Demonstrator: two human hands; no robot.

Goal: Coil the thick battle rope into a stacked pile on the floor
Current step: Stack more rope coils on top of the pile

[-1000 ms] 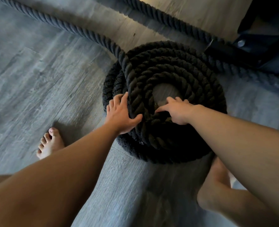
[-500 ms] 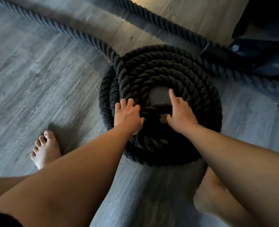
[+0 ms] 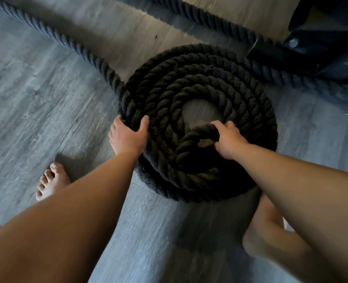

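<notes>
The thick black battle rope [image 3: 205, 78] lies coiled in a round stacked pile on the grey wood floor, with a bare patch of floor in its centre. My left hand [image 3: 128, 137] clasps the outer left edge of the coil, thumb over the top turns and fingers down its side. My right hand [image 3: 228, 139] is closed around the innermost loop at the near side of the centre hole, lifting it slightly. An uncoiled stretch of rope [image 3: 52, 35] runs from the coil's left side up to the top left corner.
Another rope length [image 3: 216, 23] crosses the floor behind the coil toward a black machine base [image 3: 322, 43] at the top right. My bare left foot [image 3: 52, 182] stands left of the coil, my right foot [image 3: 266, 227] just below it.
My left hand slid from the top of the coil to its outer left edge. My right hand went from flat on the inner turns to gripping the innermost loop.
</notes>
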